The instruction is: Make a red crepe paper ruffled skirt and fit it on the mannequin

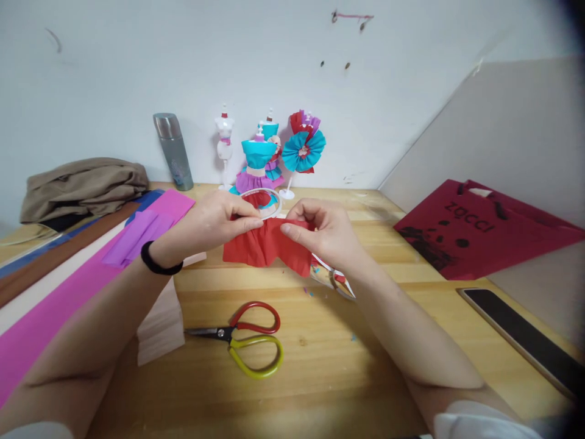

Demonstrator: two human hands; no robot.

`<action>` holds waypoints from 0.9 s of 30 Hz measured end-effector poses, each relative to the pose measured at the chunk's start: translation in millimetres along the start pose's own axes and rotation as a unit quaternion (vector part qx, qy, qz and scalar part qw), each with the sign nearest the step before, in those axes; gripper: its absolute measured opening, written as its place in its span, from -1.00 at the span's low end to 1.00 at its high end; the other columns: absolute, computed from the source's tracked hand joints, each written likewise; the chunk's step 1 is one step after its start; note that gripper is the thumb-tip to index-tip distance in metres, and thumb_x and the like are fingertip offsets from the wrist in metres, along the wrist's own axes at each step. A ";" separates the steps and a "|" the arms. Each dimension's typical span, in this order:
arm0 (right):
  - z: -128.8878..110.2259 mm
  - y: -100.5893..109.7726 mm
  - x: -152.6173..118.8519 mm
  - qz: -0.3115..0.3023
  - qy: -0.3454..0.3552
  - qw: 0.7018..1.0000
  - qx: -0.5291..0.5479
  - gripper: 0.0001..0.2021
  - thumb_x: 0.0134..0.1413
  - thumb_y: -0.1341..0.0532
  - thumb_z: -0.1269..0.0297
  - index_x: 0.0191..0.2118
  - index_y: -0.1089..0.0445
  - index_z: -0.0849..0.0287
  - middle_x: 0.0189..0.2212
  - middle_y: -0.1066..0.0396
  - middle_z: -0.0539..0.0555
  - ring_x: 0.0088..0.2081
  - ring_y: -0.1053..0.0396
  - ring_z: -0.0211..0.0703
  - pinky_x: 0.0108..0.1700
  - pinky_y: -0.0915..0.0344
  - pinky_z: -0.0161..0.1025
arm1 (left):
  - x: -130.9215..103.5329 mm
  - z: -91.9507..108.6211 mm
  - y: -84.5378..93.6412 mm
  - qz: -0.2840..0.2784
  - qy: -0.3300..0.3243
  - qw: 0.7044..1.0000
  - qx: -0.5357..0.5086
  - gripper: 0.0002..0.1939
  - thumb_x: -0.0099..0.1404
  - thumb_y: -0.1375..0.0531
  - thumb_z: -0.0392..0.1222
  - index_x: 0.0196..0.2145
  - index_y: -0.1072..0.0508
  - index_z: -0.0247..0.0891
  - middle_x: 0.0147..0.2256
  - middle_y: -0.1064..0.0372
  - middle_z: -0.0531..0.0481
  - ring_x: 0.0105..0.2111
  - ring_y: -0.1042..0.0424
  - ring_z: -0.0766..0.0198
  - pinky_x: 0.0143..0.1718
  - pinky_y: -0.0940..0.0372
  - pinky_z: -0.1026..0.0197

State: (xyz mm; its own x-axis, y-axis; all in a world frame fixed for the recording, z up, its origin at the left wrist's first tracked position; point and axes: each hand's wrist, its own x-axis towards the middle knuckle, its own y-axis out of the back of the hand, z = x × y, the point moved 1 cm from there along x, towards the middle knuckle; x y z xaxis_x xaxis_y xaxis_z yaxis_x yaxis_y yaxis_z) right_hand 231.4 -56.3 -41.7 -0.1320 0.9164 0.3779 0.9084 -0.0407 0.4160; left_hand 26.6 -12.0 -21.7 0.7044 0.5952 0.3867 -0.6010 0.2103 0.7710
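Between my two hands hangs a strip of red crepe paper, gathered into folds along its upper edge. My left hand pinches the upper left part of it, thumb against fingers. The upper right part is pinched by my right hand. Just behind the paper, a white tape roll shows as a ring, partly covered by my left fingers and the paper. Scissors with one red and one yellow handle lie on the table below my hands. A pale pink paper piece lies beside their blades.
Small dress-form stands dressed in coloured paper stand at the back by a grey bottle. Coloured paper sheets and a brown cloth lie left. A red bag and a phone are at right.
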 end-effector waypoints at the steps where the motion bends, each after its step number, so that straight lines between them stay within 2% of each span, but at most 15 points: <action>1: 0.5 -1.2 -0.3 0.004 0.000 1.000 0.001 -0.84 -0.10 -0.27 0.25 -0.54 -0.30 0.14 -0.60 -0.28 -0.05 -0.53 -0.15 -0.28 -0.46 -0.10 -0.27 | 0.0 -0.3 0.0 0.000 -0.001 1.000 0.002 -0.66 0.33 -0.15 -0.15 -0.57 -0.46 -0.33 -0.61 -0.29 0.10 -0.58 -0.18 0.43 -0.55 -0.04 0.33; 6: 3.8 -9.2 -1.7 0.020 0.019 1.000 0.015 -0.92 -0.06 -0.25 0.29 -0.47 -0.44 0.16 -0.53 -0.44 0.00 -0.47 -0.31 -0.21 -0.38 -0.23 -0.24 | 0.4 -0.1 -1.1 0.007 -0.012 0.999 0.033 -0.67 0.34 -0.14 -0.17 -0.56 -0.48 -0.32 -0.62 -0.28 0.11 -0.59 -0.17 0.43 -0.55 -0.02 0.32; 11: 3.4 -12.2 -1.9 0.017 0.031 0.999 0.040 -0.93 -0.06 -0.27 0.29 -0.46 -0.48 0.15 -0.47 -0.52 0.02 -0.39 -0.42 -0.15 -0.28 -0.34 -0.20 | 0.4 3.1 -2.2 0.013 -0.040 0.998 0.048 -0.68 0.34 -0.15 -0.21 -0.56 -0.48 -0.31 -0.60 -0.31 0.09 -0.56 -0.22 0.40 -0.52 -0.07 0.32; 15: 3.8 -10.9 -1.4 0.024 0.013 0.999 0.042 -0.91 -0.04 -0.28 0.27 -0.48 -0.45 0.13 -0.51 -0.47 0.02 -0.43 -0.38 -0.16 -0.33 -0.32 -0.19 | -0.1 5.9 -2.2 0.013 -0.049 0.997 0.051 -0.69 0.35 -0.14 -0.20 -0.53 -0.50 -0.30 -0.57 -0.35 0.08 -0.53 -0.25 0.39 -0.50 -0.09 0.31; 21: 4.1 -8.7 0.0 0.037 0.021 0.998 0.036 -0.85 -0.08 -0.33 0.25 -0.51 -0.36 0.13 -0.54 -0.38 -0.01 -0.47 -0.28 -0.21 -0.35 -0.25 -0.20 | -0.1 5.5 -2.5 0.023 -0.064 0.995 0.068 -0.66 0.33 -0.16 -0.22 -0.61 -0.41 -0.31 -0.62 -0.25 0.12 -0.57 -0.18 0.42 -0.52 -0.04 0.31; 27: 4.5 -7.9 0.7 0.040 0.009 0.998 0.047 -0.81 -0.10 -0.33 0.23 -0.52 -0.30 0.14 -0.56 -0.32 -0.04 -0.50 -0.21 -0.25 -0.40 -0.19 -0.24 | -0.3 3.6 -3.6 0.028 -0.070 0.994 0.081 -0.67 0.34 -0.15 -0.20 -0.58 -0.43 -0.31 -0.61 -0.29 0.10 -0.57 -0.22 0.41 -0.52 -0.05 0.31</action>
State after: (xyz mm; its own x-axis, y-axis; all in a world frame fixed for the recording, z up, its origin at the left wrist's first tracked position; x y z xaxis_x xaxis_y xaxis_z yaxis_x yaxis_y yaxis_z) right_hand 225.9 -53.6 -48.5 -0.0644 0.9045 0.4215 0.9496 -0.0743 0.3045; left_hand 29.9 -15.7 -22.8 0.7239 0.4861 0.4896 -0.5806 0.0458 0.8129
